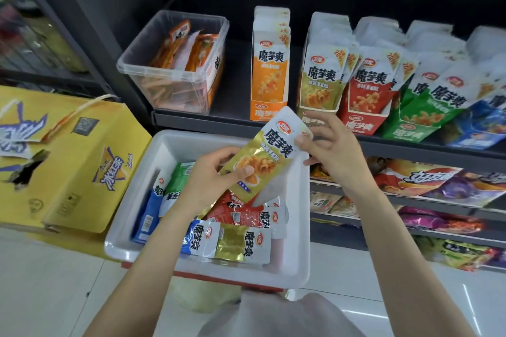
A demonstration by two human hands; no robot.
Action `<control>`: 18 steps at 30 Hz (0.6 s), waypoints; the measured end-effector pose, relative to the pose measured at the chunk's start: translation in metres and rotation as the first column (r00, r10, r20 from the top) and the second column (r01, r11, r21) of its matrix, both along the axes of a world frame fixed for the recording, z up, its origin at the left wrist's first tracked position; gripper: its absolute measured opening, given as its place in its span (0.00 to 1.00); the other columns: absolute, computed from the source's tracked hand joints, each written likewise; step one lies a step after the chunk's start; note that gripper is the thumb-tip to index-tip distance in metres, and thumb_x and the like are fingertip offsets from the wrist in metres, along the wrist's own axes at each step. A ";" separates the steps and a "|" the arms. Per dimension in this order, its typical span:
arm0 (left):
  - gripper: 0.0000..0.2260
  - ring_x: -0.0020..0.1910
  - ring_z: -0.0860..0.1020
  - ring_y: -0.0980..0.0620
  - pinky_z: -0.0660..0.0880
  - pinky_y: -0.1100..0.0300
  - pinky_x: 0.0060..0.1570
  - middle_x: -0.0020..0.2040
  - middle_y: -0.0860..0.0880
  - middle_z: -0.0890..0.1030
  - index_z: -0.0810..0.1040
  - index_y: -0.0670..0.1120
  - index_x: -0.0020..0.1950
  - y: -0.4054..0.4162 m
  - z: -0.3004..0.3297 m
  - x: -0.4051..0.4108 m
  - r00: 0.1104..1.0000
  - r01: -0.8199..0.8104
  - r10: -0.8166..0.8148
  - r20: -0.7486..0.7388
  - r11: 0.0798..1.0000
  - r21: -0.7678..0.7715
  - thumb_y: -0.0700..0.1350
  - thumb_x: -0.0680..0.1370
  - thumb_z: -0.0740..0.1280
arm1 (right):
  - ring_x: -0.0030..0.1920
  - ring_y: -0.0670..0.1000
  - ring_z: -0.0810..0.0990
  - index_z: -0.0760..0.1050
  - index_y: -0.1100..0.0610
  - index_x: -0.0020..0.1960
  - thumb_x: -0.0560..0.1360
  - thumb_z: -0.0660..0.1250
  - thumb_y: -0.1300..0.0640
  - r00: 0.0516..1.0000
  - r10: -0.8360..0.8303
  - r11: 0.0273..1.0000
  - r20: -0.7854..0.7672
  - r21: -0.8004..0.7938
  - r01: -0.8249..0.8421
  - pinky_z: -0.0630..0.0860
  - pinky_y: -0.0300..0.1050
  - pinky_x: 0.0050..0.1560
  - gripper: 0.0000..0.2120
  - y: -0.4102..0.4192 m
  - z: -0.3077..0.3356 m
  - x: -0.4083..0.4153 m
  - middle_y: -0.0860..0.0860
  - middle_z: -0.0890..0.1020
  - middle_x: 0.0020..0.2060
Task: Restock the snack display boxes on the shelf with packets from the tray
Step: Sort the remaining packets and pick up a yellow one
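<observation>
Above the white tray (297, 200), the gold packet (269, 153) is pinched at its lower end by the left hand (210, 175) and at its top by the right hand (328, 145), and should be slid upright, label forward, into the matching gold display box (319, 115).

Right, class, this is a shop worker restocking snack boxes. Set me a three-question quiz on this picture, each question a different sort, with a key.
1. True or false: only one of the hands holds the gold packet.
2. Multiple choice: by colour, which display box on the shelf matches the held packet? A) orange box B) gold box C) red box
3. Fill in: the spare packets lie in a white ____ below the shelf.

Key:
1. False: the left hand grips its lower part and the right hand pinches its top.
2. B
3. tray
</observation>
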State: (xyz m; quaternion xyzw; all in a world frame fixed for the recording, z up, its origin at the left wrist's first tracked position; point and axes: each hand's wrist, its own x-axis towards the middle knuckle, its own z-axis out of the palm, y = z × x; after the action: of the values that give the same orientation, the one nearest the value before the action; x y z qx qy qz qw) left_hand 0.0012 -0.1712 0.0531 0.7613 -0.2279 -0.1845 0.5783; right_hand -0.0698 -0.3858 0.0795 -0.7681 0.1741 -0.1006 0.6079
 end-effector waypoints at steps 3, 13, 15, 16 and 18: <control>0.10 0.45 0.81 0.62 0.76 0.65 0.46 0.44 0.61 0.83 0.79 0.58 0.48 -0.011 0.006 0.003 0.995 0.055 -0.060 0.083 0.997 0.063 0.55 0.68 0.71 | 0.37 0.44 0.82 0.76 0.49 0.54 0.72 0.71 0.60 0.997 0.050 0.999 0.051 -0.017 -0.049 0.77 0.36 0.29 0.12 -0.002 0.005 -0.006 0.45 0.84 0.42; 0.18 0.64 0.71 0.54 0.68 0.62 0.60 0.65 0.51 0.75 0.72 0.50 0.68 -0.100 0.014 0.047 0.814 -0.076 -0.060 0.577 0.975 0.209 0.49 0.77 0.66 | 0.34 0.47 0.79 0.77 0.60 0.51 0.77 0.66 0.49 0.843 -0.323 0.717 0.430 -0.471 0.515 0.71 0.39 0.33 0.13 -0.078 0.045 0.005 0.51 0.79 0.34; 0.21 0.67 0.68 0.52 0.65 0.60 0.63 0.68 0.50 0.72 0.70 0.49 0.70 -0.118 0.012 0.053 0.763 -0.079 -0.124 0.634 0.956 0.282 0.51 0.78 0.66 | 0.37 0.51 0.77 0.78 0.61 0.55 0.77 0.66 0.51 0.884 -0.231 0.638 0.407 -0.623 0.453 0.70 0.43 0.37 0.14 -0.085 0.049 0.020 0.50 0.79 0.39; 0.22 0.68 0.66 0.51 0.64 0.60 0.63 0.68 0.50 0.71 0.69 0.48 0.70 -0.126 0.010 0.055 0.740 -0.093 -0.140 0.658 0.947 0.306 0.51 0.78 0.65 | 0.38 0.51 0.76 0.79 0.62 0.56 0.77 0.67 0.52 0.904 -0.174 0.600 0.392 -0.686 0.412 0.69 0.42 0.38 0.14 -0.087 0.051 0.028 0.50 0.80 0.40; 0.22 0.67 0.66 0.50 0.67 0.58 0.62 0.68 0.50 0.70 0.69 0.47 0.71 -0.135 0.009 0.059 0.706 -0.146 -0.146 0.693 0.927 0.344 0.52 0.78 0.65 | 0.40 0.53 0.79 0.79 0.60 0.56 0.76 0.68 0.52 0.938 -0.106 0.530 0.329 -0.780 0.333 0.72 0.44 0.41 0.14 -0.090 0.053 0.042 0.53 0.82 0.42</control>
State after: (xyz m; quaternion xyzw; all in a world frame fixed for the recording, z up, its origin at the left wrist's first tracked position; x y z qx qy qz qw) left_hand 0.0598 -0.3057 0.0620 0.8690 -0.3923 0.0818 0.2903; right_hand -0.0276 -0.4756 0.1324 -0.9155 0.1271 -0.3390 0.1756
